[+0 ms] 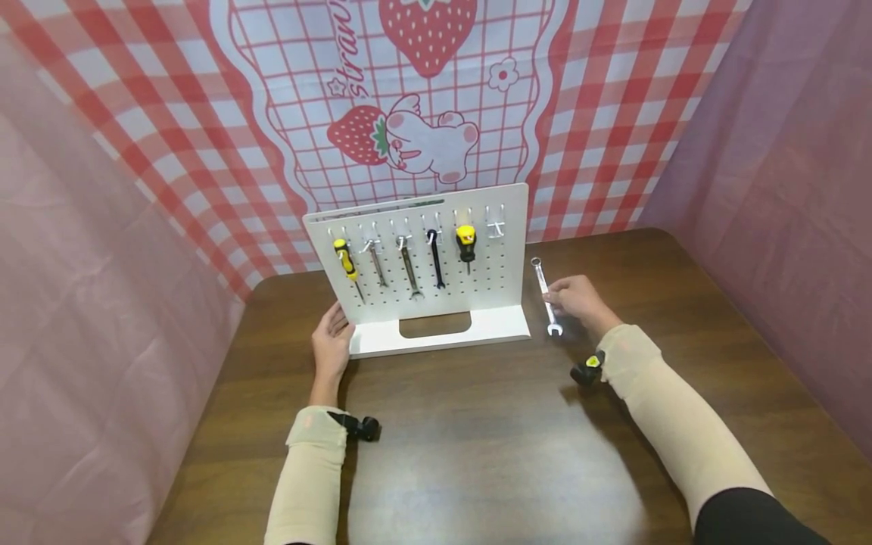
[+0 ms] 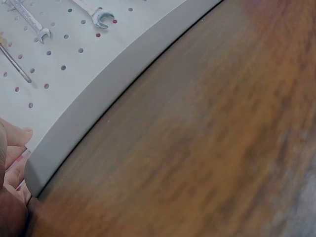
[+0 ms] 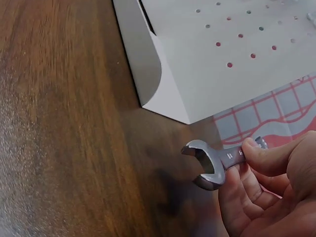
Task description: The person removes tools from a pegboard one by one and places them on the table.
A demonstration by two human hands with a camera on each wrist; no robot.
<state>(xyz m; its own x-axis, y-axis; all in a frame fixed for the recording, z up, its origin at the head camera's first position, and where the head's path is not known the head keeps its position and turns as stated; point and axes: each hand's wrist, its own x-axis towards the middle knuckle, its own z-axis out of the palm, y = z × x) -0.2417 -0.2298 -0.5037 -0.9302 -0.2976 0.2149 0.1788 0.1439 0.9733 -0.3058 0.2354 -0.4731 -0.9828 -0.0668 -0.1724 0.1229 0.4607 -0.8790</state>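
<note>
A silver combination wrench (image 1: 543,286) is pinched between thumb and fingers of my right hand (image 1: 575,297), just right of the white pegboard stand (image 1: 496,280). Its ring end points away from me; the open-end jaw (image 3: 210,165) shows large in the right wrist view. At the stand's lower left corner, my left hand (image 1: 331,341) grips the edge, with the thumb (image 2: 19,134) on the front face and the fingers around the side. On the board hang a yellow-black screwdriver (image 1: 345,260), several wrenches (image 1: 409,266) and a stubby screwdriver (image 1: 466,241). The rightmost hook (image 1: 496,227) holds nothing.
The stand rests on a brown wooden table (image 1: 470,424). Behind it hangs a red-and-white checked cloth (image 1: 599,113) with strawberry prints. Pink curtains (image 1: 88,318) hang at both sides. A small black camera sits on each wrist.
</note>
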